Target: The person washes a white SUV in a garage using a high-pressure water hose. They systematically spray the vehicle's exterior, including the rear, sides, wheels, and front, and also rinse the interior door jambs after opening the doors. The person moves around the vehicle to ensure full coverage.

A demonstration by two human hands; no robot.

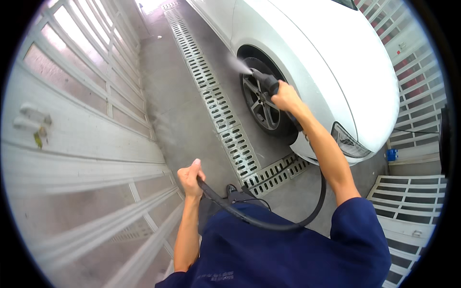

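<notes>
My right hand (287, 98) is closed round the grip of a black spray gun (265, 80). A white jet (238, 65) leaves its nozzle toward the far left, beside the tyre. Behind the gun is the front wheel (261, 103), with dark spokes, on a white car (307, 43). My left hand (191, 178) is closed round a thick black hose (249, 218), its thumb pointing up. From there the hose loops across my front and rises beneath my right forearm; the arm hides part of it near the gun.
A slotted metal drain grate (218, 108) runs along the grey floor beside the car, meeting a crosswise grate (278, 175) near my feet. White barred panels (86, 129) stand close on my left, with more barred panels (408, 197) at right. A small blue object (392, 154) lies by the right wall.
</notes>
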